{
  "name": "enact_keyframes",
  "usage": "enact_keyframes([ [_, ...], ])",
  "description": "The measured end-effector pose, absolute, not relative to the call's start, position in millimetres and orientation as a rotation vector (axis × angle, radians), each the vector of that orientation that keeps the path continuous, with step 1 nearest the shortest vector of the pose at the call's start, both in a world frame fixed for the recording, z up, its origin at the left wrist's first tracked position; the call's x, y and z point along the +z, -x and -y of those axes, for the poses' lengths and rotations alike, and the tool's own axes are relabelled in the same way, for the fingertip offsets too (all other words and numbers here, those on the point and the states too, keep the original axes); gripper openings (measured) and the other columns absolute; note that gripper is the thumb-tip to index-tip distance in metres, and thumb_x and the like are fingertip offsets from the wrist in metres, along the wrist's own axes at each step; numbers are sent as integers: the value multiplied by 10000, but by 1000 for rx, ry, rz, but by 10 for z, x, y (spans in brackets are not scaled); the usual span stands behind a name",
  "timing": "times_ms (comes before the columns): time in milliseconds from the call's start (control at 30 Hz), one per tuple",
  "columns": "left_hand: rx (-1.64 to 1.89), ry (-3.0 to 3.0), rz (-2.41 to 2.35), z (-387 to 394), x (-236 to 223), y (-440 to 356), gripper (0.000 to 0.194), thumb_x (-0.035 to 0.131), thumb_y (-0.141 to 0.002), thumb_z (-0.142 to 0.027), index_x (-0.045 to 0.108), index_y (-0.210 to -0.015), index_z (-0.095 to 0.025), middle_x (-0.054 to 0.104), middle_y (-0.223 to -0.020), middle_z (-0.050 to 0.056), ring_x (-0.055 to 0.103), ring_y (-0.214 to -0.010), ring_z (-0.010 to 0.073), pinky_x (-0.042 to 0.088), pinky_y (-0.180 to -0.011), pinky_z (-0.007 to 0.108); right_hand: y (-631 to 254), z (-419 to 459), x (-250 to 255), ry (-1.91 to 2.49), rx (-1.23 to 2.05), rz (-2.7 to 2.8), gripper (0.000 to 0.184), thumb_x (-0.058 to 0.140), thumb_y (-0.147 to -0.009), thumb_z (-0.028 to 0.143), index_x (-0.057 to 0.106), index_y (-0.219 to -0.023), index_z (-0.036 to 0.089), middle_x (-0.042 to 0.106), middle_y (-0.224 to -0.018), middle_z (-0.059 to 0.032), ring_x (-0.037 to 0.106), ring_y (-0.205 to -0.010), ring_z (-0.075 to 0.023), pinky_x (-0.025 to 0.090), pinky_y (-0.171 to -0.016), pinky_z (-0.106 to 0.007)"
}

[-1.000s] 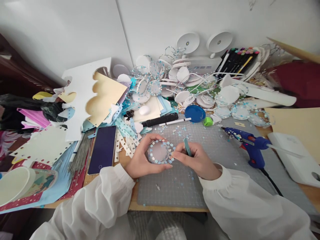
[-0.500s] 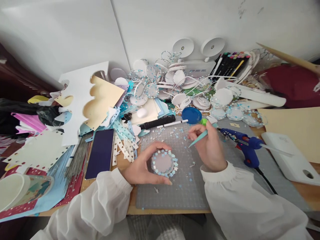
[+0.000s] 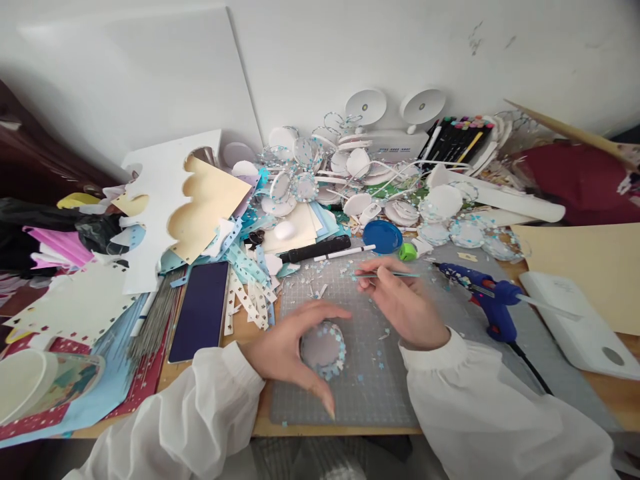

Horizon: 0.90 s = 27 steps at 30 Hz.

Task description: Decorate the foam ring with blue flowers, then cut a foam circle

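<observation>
A round clear disc, its rim ringed with small blue and white stars, lies on the grey cutting mat. My left hand curves around its left side, thumb and fingers spread wide apart. Whether the palm touches the disc, I cannot tell. Teal tweezers are pinched in my right hand, held nearly level above the mat with the tip to the left. Loose tiny stars are scattered over the mat. Anything at the tweezers' tip is too small to make out.
A blue glue gun rests on the right, beside a white device. Behind the hands are a blue lid, a black pen and a heap of star-trimmed discs. A phone lies left, near punched paper strips.
My right hand has turned and shifted slightly left and down, bringing the tweezers from slanted to nearly level. My left hand has spread wider around the disc, which sits slightly lower and further left.
</observation>
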<state>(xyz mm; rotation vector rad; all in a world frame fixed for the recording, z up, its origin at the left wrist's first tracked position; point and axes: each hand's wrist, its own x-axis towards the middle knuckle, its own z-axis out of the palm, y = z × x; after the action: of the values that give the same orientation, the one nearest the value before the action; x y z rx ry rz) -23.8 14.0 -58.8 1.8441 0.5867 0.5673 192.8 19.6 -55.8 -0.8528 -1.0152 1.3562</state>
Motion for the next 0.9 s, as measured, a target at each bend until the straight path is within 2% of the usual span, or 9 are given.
enact_keyframes([
  [100, 829, -1689, -634, -165, -577, 264, 510, 755, -667, -507, 635, -1052, -195, 633, -1017, 87, 571, -976, 242, 419, -908, 363, -1927, -150, -551, 775, 1433, 1108, 141, 621, -841, 377, 716, -867, 276, 629, -908, -37, 582, -776, -153, 504, -665, -293],
  [167, 992, -1587, -664, -187, -569, 270, 309, 661, -793, -445, 655, -954, -181, 627, -897, 68, 572, -877, 201, 434, -832, 327, -1928, -136, -558, 713, 1484, 1185, 144, 617, -846, 363, 721, -883, 270, 633, -905, -41, 580, -718, -145, 504, -645, -302],
  [367, 1079, -1376, -737, -200, -541, 233, 85, 660, -815, -264, 669, -839, -183, 612, -804, 28, 547, -754, 135, 430, -702, 248, -1927, -140, -615, 606, 1490, 1421, 166, 580, -883, 302, 719, -965, 262, 644, -966, -53, 581, -743, -135, 496, -675, -298],
  [467, 1042, -1325, -777, -192, -525, 222, 97, 666, -809, -255, 642, -775, -168, 578, -743, 10, 509, -700, 113, 403, -664, 230, -1928, -133, -612, 608, 1430, 1496, 177, 569, -891, 279, 714, -991, 263, 647, -986, -60, 588, -815, -153, 486, -682, -294],
  [600, 940, -1234, -776, -187, -522, 232, 204, 660, -808, -337, 587, -745, -157, 507, -698, -5, 430, -648, 103, 347, -610, 226, -1940, -131, -573, 625, 1347, 1578, 176, 576, -888, 262, 719, -991, 260, 664, -970, -64, 588, -886, -171, 470, -724, -301],
  [900, 769, -1154, -589, -146, -569, 230, 285, 598, -836, -421, 503, -756, -165, 396, -692, -16, 335, -632, 107, 239, -587, 251, -1972, -148, -605, 624, 1334, 1560, 169, 621, -854, 351, 744, -945, 281, 684, -822, -51, 575, -732, -163, 440, -623, -294],
])
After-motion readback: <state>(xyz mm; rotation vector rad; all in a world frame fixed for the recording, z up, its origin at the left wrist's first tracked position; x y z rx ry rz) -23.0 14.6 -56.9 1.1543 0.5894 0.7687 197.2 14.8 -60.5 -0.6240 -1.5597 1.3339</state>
